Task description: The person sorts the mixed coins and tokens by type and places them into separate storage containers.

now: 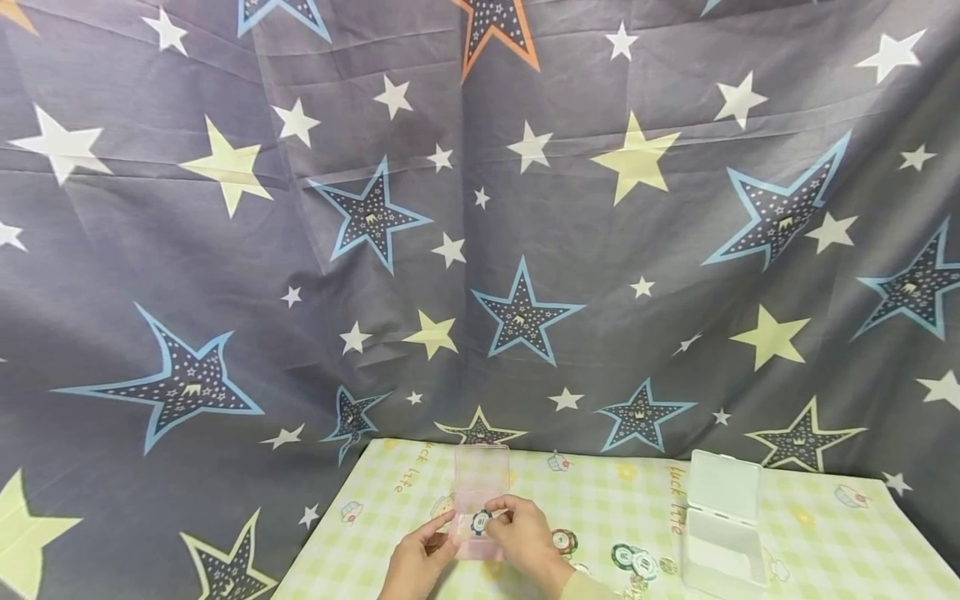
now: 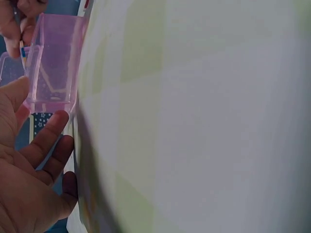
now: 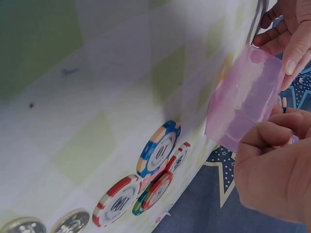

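A poker chip point(image 1: 481, 522), dark-edged with a white centre, is pinched between the thumb and fingers of my right hand point(image 1: 522, 535) over a small pink clear box point(image 1: 480, 550). The box stands with its lid point(image 1: 482, 468) raised at the back; seen by the left wrist camera, the same pink box point(image 2: 58, 63) shows no chip inside. At its left end, my left hand point(image 1: 422, 554) touches the box with thumb and fingertip, the other fingers loosely spread. The right wrist view shows the right hand point(image 3: 277, 165) beside the box, its fingers hiding most of the chip.
Several poker chips lie right of the pink box, among them a red one point(image 1: 564, 542), a green one point(image 1: 622, 557) and a blue one point(image 3: 159, 148). Gold coins point(image 3: 72, 222) lie near them. Further right stands an opened white box point(image 1: 723, 575). A star-patterned curtain point(image 1: 420, 292) hangs behind the table.
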`<action>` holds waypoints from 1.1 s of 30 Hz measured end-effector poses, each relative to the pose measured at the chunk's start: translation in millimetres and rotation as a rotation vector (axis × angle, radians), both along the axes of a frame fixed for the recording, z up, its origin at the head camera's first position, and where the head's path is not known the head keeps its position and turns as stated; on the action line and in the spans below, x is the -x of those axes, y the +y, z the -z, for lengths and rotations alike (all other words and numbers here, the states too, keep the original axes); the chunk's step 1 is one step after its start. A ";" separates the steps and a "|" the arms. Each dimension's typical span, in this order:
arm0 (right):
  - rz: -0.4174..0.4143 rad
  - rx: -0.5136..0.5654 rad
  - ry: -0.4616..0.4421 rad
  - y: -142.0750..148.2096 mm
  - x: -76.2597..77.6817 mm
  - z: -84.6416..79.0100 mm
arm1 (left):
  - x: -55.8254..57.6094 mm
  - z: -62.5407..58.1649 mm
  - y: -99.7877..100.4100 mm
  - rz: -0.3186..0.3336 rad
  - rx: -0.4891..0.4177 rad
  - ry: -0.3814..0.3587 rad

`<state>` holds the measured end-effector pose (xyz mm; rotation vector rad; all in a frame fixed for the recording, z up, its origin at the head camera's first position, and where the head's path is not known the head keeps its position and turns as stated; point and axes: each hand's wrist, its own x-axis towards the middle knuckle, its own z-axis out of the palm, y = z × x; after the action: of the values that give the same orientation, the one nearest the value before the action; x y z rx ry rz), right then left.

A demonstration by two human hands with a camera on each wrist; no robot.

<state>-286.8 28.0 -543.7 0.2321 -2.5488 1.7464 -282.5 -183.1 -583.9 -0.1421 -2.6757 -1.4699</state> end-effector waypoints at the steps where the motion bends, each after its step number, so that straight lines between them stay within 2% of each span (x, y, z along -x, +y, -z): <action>1: 0.009 -0.015 0.000 -1.1 0.6 0.0 | 0.4 0.7 0.0 -0.001 0.002 -0.002; 14: 0.117 -0.198 0.048 -12.3 4.7 4.0 | 2.3 5.3 -1.3 -0.004 0.006 0.000; 24: 0.119 -0.285 0.051 -12.2 3.1 -0.4 | 2.1 7.2 -1.2 0.001 -0.007 0.007; 33: 0.124 -0.305 0.066 -13.0 2.0 2.3 | 1.1 6.7 -0.7 -0.006 0.011 0.015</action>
<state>-288.7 15.0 -546.0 0.1352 -2.7064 1.2834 -283.6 -183.9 -590.6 -0.1448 -2.6709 -1.4467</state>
